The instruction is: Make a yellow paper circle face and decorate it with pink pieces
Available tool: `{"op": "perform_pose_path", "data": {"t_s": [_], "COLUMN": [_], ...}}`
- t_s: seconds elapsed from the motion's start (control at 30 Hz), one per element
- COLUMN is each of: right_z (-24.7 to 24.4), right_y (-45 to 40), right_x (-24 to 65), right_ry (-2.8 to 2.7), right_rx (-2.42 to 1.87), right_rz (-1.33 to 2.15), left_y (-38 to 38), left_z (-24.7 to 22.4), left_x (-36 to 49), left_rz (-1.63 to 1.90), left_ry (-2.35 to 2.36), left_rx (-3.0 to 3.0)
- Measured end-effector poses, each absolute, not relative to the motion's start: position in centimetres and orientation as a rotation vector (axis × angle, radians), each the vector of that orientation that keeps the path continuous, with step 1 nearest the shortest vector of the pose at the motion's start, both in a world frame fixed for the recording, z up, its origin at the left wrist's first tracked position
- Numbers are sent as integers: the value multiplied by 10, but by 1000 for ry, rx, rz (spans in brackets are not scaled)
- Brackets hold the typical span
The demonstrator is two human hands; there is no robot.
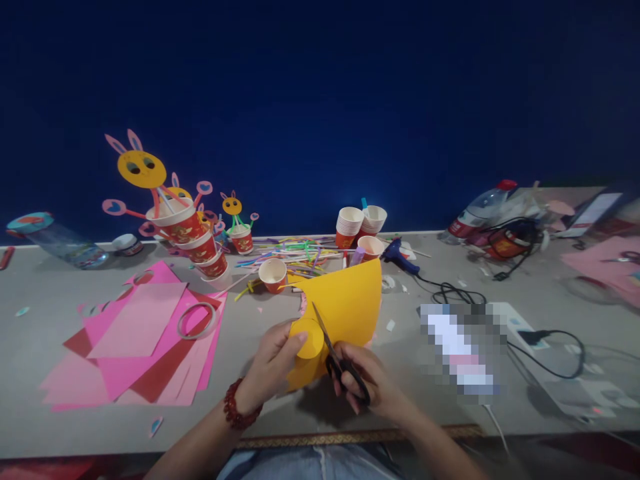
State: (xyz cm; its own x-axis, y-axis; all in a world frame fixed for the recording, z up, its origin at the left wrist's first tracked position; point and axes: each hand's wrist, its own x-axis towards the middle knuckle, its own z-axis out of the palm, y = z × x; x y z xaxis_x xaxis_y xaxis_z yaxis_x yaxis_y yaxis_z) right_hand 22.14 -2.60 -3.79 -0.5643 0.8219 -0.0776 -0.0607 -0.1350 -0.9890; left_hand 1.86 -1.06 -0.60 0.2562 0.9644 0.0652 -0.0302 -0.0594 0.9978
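"As the left hand pinches a yellow disc against the yellow sheet, what has the right?"

"The right hand is wrapped round the black handles of the scissors; a blade lies just beside the disc. All that is at the lower centre of the frame."

"What about labels?"

"The red-capped bottle at the right has a red label with pale marks, too blurred to read. The stacked cups, left of centre, are red with a gold print; I can't make out words there."

"And edges, room to move?"

"The table ends along the bottom of the frame, under the forearms; its far edge meets the blue wall. A strip of grey tabletop parts the left hand from the pink paper at lower left. A wider stretch runs right, towards the power strip. Beyond the sheet it's tight: straws, a white-rimmed cup and the glue gun crowd near its upper edge."
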Motion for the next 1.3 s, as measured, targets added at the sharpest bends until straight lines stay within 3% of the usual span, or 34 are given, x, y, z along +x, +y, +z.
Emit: {"op": "perform_pose_path", "data": {"t_s": [0.6,0.8,1.3], "right_z": [-14,-18,-28], "right_y": [-26,-25,-25], "right_x": [229,227,225], "right_ry": [-1625,-1537,-1562], "right_rx": [-1013,-936,-940], "right_rz": [1821,1933,1822], "left_y": [-7,-6,-6], "left_z": [-7,-7,-8], "left_x": [16,15,15], "left_rz": [1011,1002,973], "left_ry": [1043,1044,1042], "left_rx": [1347,1348,1377]}}
